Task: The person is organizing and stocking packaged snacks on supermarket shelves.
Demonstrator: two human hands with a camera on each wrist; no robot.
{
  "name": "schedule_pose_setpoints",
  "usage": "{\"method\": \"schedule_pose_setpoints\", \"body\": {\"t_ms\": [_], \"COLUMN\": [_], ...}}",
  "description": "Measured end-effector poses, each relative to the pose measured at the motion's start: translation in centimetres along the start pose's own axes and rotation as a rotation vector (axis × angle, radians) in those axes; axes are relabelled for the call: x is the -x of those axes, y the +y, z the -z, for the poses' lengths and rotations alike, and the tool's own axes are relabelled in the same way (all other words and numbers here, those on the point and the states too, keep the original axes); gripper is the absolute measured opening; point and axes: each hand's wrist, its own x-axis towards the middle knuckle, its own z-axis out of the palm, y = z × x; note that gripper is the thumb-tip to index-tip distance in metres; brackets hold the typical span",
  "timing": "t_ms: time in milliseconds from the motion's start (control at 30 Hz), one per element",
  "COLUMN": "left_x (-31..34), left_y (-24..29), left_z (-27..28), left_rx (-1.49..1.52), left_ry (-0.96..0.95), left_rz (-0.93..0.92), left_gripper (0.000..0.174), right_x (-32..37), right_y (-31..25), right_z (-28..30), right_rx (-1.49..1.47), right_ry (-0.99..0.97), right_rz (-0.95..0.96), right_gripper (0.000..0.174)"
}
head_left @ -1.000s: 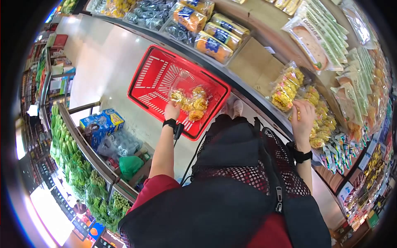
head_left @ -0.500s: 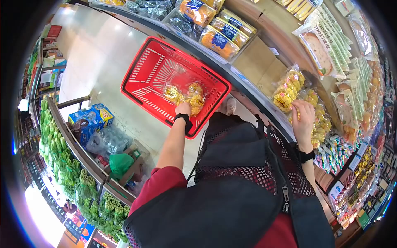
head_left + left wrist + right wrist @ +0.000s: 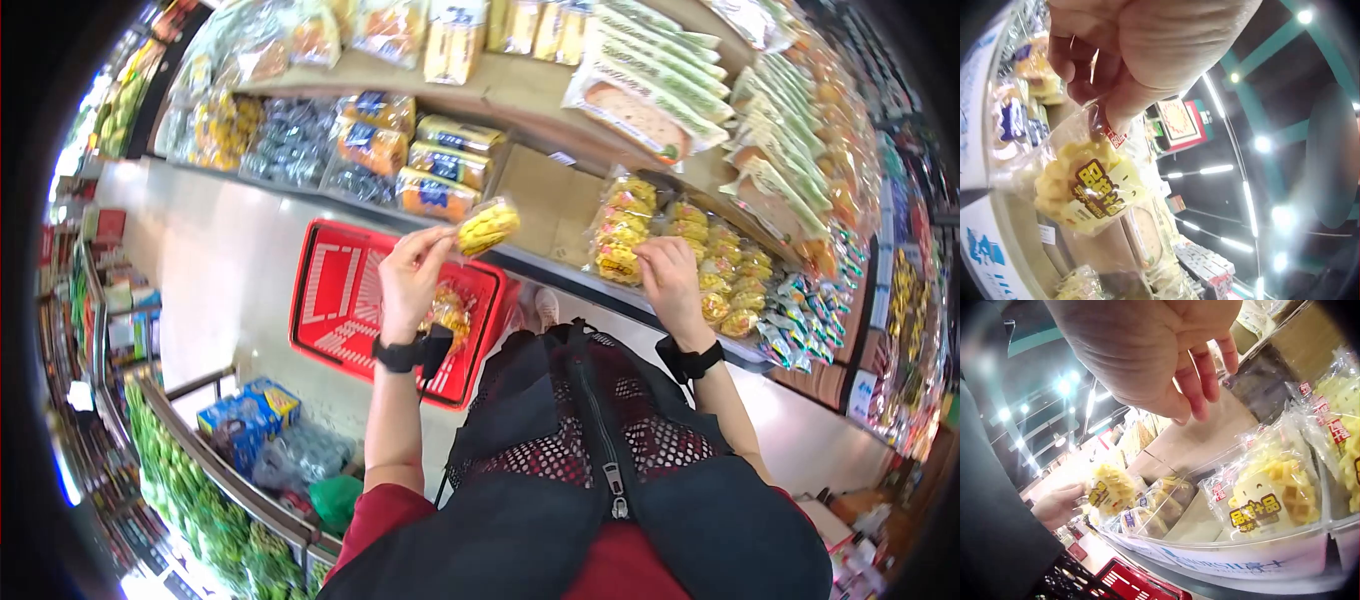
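In the head view the left hand (image 3: 408, 285) pinches the end of a clear packet of yellow waffles (image 3: 488, 228), raised between the red basket (image 3: 340, 300) and the shelf. The left wrist view shows thumb and fingers of the left hand (image 3: 1147, 50) gripping the top of that packet (image 3: 1088, 187). Over the shelf edge, the right hand (image 3: 675, 290) hangs beside a row of waffle packets (image 3: 622, 230). Its fingers are loosely bent and hold nothing in the right wrist view, where the hand (image 3: 1154, 356) is above a waffle packet (image 3: 1263, 500). More packaged food (image 3: 449, 310) lies in the basket.
Bread packets (image 3: 438, 180) stand left of a bare cardboard section (image 3: 550, 200) of the shelf. Flat packs (image 3: 630, 110) lie farther back. Green vegetables (image 3: 190, 480) and a blue box (image 3: 250, 415) are at lower left.
The left hand has come up out of the basket with a waffle packet. The right hand stays by the shelf packets. The head view has shifted, showing more of the shelf.
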Motion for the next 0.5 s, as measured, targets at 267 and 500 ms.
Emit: {"method": "schedule_pose_setpoints", "body": {"t_ms": [267,500], "left_x": [-9.2,-12.4], "left_y": [-1.5,-4.4], "left_z": [-13.8,-19.7], "left_rx": [-0.185,-0.173], "left_ry": [-0.22,-0.318], "left_rz": [-0.299,-0.133], "left_gripper": [0.016,0.014], "right_x": [4.8,8.1], "right_y": [1.7,2.3], "right_z": [2.6,3.8], "right_rx": [0.064,0.096], "right_ry": [0.041,0.073], "right_rz": [-0.212,-0.339], "right_gripper": [0.012,0.011]}}
